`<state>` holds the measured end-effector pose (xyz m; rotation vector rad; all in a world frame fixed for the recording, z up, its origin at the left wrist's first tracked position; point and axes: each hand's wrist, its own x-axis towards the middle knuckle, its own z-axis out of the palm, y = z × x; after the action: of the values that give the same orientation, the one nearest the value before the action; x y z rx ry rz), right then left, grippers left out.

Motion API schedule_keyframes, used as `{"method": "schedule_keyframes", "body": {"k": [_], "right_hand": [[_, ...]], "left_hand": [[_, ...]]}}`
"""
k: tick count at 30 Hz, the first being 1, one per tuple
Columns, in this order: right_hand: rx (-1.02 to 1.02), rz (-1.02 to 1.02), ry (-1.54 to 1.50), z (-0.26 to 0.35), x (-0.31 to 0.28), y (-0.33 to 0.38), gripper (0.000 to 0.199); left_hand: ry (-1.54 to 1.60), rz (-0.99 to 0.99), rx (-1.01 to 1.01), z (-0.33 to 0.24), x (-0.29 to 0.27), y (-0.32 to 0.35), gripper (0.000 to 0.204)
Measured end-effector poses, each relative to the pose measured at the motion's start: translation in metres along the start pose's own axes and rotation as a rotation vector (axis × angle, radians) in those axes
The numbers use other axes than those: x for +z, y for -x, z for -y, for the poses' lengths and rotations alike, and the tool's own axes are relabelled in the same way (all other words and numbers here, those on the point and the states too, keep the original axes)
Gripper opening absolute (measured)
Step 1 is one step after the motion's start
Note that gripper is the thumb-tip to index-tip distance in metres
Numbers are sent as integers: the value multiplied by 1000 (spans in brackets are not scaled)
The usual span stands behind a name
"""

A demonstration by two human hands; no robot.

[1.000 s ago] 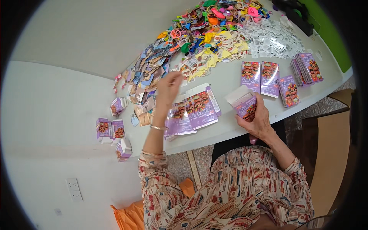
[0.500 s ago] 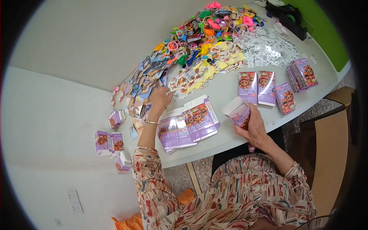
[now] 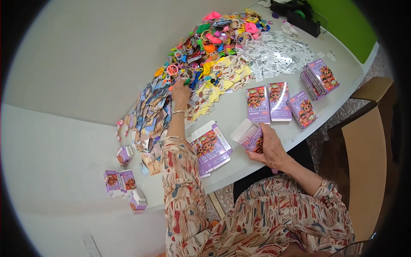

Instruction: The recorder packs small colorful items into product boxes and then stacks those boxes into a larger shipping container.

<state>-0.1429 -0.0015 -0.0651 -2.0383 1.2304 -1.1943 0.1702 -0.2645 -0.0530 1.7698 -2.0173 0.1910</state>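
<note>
Against the right hand's (image 3: 274, 147) palm, an open-topped purple box (image 3: 253, 142).

purple illustrated box (image 3: 254, 140), tilted, white-flapped end open

White table (image 3: 231, 112) with colourful trinkets (image 3: 213, 38), cards (image 3: 233, 70), slips (image 3: 278, 52), purple boxes (image 3: 280, 103).

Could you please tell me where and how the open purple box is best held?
The open purple box is probably best gripped around its printed body, coming from the right, as the right hand holds it: the open end and white flap point toward the picture's upper left, so this grip leaves the opening uncovered.
</note>
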Motion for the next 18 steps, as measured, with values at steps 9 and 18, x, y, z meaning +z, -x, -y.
{"method": "schedule_keyframes", "body": {"k": [9, 18], "right_hand": [[-43, -63, 11, -9, 1, 2, 87], [-29, -30, -5, -5, 3, 4, 90]], "left_hand": [[757, 242, -413, -7, -65, 15, 13], [1053, 380, -438, -22, -142, 40, 17]]}}
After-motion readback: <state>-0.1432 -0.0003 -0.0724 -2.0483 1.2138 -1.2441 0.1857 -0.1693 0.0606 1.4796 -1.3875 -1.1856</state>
